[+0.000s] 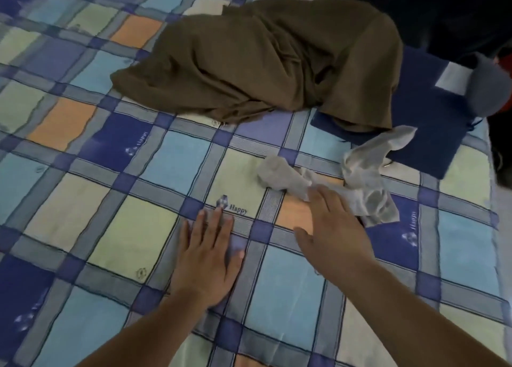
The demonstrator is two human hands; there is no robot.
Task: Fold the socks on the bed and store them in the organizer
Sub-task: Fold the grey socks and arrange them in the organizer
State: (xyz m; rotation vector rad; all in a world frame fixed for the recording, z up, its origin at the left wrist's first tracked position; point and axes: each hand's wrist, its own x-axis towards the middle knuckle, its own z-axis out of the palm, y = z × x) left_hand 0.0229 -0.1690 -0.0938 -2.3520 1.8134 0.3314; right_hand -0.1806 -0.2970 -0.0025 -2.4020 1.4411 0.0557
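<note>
Fingers [216, 220] of the left hand [206, 258] lie straight and a little apart, pressed flat on the bed [97, 228] at about six o'clock in the view, holding nothing. Just to its right, the right hand [335, 233] reaches toward one o'clock with its fingers straight and spread, thumb out to the side; the fingertips overlap the near edge of the socks [357, 178], though whether they touch the cloth or hover above it I cannot tell.

Those socks lie in a loose, crumpled grey heap at about three o'clock from centre, one bunched toward the left, another trailing up to the right over a dark blue pad [432, 134], which may be the organizer lying flat. A brown garment [263, 64] sprawls at twelve o'clock, well apart from both hands.

Thin knit like this should be light, limp and easy to snag on its neighbour, so it will not hold a shape when lifted. Pinching one sock at the cuff and drawing it clear looks the soundest hold, then smoothing it flat before folding.
</note>
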